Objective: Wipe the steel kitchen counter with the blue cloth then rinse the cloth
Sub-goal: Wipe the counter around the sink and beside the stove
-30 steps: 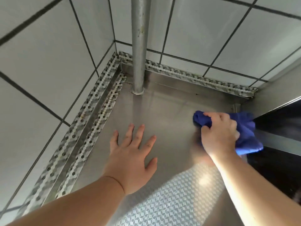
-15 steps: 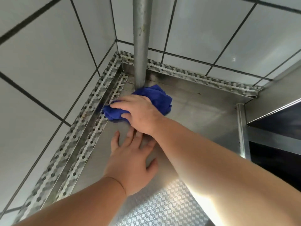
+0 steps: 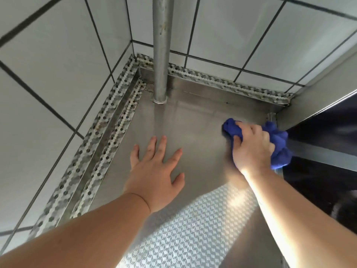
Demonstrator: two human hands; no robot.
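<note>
The steel counter [image 3: 195, 120] fills a tiled corner. My right hand [image 3: 251, 147] grips the bunched blue cloth [image 3: 280, 146] and presses it on the counter near its right edge; cloth sticks out ahead of my fingers and behind my palm. My left hand [image 3: 156, 171] lies flat on the counter's middle with its fingers spread, holding nothing.
A vertical metal pipe [image 3: 161, 55] stands in the back corner. Patterned foil strips [image 3: 100, 140] line the counter's left and back edges below white tiled walls [image 3: 48, 74]. A diamond-patterned sheet [image 3: 189, 235] covers the near counter. A dark gap with steel rails [image 3: 318, 155] lies to the right.
My right hand has swept the cloth from the back left corner by the pipe across to the counter's right edge. My left hand has stayed in place.
</note>
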